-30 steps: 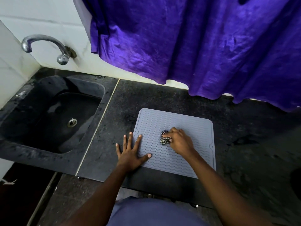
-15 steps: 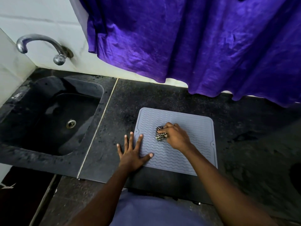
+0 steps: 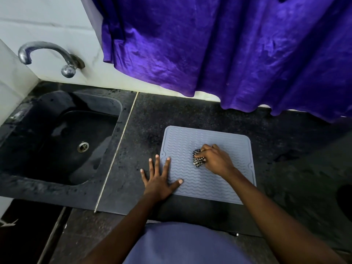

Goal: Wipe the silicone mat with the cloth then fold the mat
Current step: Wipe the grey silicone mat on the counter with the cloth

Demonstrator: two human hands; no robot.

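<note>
Wiping step now. My right hand (image 3: 215, 159) fingers hold the balled cloth (image 3: 199, 160) on the mat (image 3: 224, 141), mid-desk (image 3: 190, 111). Left hand (image 3: 159, 180) fingers spread wide, pinning mat's edge. Next, I think: rub the rest, then fold w/ both hands.

A purple curtain (image 3: 238, 54) hangs over the dark countertop (image 3: 190, 111). A metal faucet (image 3: 47, 54) arches above the black sink (image 3: 24, 180).

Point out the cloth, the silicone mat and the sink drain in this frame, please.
cloth (image 3: 198, 160), head view, on the checked bundle showing beside the right hand's fingers.
silicone mat (image 3: 209, 184), head view, on its bare ribbed surface.
sink drain (image 3: 83, 146), head view, on the metal ring.
</note>
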